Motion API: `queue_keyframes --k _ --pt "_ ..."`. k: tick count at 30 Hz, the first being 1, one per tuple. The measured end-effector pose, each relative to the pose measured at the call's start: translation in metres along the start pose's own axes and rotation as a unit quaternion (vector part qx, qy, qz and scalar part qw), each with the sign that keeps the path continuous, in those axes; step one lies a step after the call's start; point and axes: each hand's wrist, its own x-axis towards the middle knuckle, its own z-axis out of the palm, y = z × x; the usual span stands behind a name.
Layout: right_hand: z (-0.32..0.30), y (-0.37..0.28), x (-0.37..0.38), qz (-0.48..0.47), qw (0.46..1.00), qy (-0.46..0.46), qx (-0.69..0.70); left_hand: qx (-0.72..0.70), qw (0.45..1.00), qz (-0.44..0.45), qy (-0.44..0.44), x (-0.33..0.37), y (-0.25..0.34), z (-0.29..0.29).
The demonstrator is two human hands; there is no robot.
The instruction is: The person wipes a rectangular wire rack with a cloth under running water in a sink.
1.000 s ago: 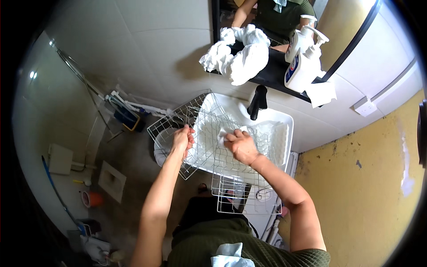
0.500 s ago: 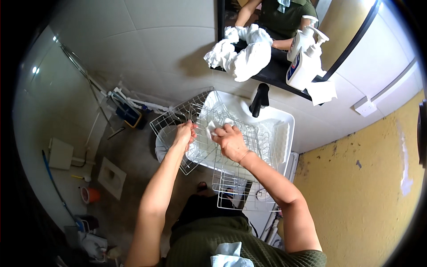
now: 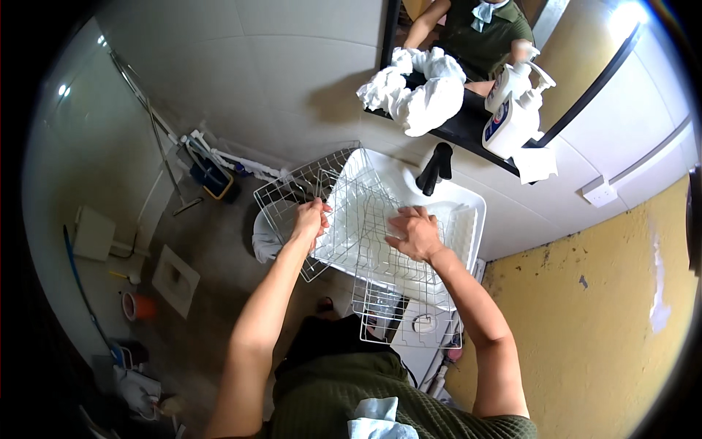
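Note:
A large folded wire rack (image 3: pixel 336 234) lies across the white sink (image 3: pixel 479 212), its grid panels overhanging the left and front rims. My left hand (image 3: pixel 313 223) is closed round the rack's wires at the left side of the basin. Over the middle of the rack, my right hand (image 3: pixel 418 234) is bent downward with curled fingers and the thumb a little apart. The white cloth it held is mostly hidden beneath the fingers and hard to tell from the white basin.
A black faucet (image 3: pixel 436 170) rises behind the basin. Above it, a black shelf (image 3: pixel 468 117) holds a crumpled white cloth bundle (image 3: pixel 431 102) and a white pump bottle (image 3: pixel 508 128). An orange bucket (image 3: pixel 137 306) and a floor squeegee (image 3: pixel 189 206) stand at left.
My right hand has moved right across the rack, and the white cloth no longer shows clearly at its fingertips. My left hand keeps its grip. The view has shifted slightly.

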Motion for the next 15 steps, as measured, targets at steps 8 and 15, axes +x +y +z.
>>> queue_keyframes --k 8,15 --pt "0.031 -0.034 0.052 0.102 0.862 -0.065 0.492 0.008 1.0 0.011 0.001 -0.005 0.004 0.001" --pt "0.037 -0.028 0.064 0.122 0.782 -0.137 0.596 0.014 1.0 0.016 0.009 -0.001 0.005 0.006"
